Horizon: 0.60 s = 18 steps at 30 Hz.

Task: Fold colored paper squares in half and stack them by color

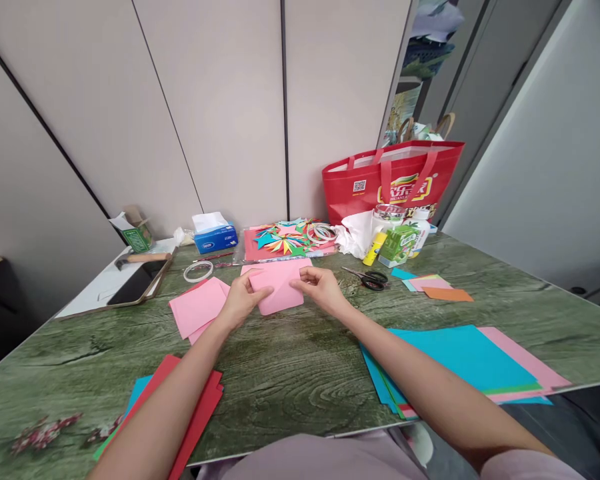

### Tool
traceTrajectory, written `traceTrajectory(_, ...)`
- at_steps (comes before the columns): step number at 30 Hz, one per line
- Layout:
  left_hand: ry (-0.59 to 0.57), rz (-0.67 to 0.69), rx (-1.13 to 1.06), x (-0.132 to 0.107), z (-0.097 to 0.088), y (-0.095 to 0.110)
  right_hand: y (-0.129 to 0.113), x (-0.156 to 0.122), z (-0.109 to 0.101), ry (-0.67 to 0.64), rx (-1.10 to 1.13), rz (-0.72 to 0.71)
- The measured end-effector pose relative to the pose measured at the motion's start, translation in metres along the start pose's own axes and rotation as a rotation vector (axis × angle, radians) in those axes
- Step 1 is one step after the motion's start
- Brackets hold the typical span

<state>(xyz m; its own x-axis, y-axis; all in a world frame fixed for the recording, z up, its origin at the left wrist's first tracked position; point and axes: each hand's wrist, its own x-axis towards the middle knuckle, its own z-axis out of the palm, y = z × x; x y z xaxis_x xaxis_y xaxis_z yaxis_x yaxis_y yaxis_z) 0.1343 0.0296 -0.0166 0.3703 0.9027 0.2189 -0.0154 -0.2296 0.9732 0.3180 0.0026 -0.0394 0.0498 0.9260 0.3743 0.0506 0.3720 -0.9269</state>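
A pink paper sheet (pixel 281 287) lies partly folded on the green wood-grain table (pixel 290 373), near its middle. My left hand (pixel 243 301) pinches its left edge, fingers closed on the paper. My right hand (pixel 319 288) pinches the right side of the same sheet. More pink sheets (pixel 197 308) lie just left of my left hand. Black scissors (pixel 371 278) rest to the right of my right hand.
Red sheets (pixel 193 407) lie at the front left, a stack of blue and pink sheets (pixel 460 363) at the front right. At the back stand a red bag (pixel 395 183), a tissue box (pixel 215 237), colourful folded paper shapes (pixel 285 239), a tape roll (pixel 199 271) and a glue stick (pixel 374 249).
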Motion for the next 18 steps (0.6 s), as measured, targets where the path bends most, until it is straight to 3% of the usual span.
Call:
traceTrajectory(4,-0.024,-0.041,-0.046,-0.0003,0.0003,-0.0024,-0.0009,-0.0003,0.0003,0.006,0.046,0.024)
traceTrajectory(12,0.075,-0.121,-0.173,0.0004,0.0007,-0.0045,0.0030,-0.0013,0.0017,-0.006,0.066,0.082)
traceTrajectory(18,0.085,-0.104,-0.144,0.0004,-0.0001,-0.0027,-0.0012,-0.0025,0.0013,-0.007,0.065,0.121)
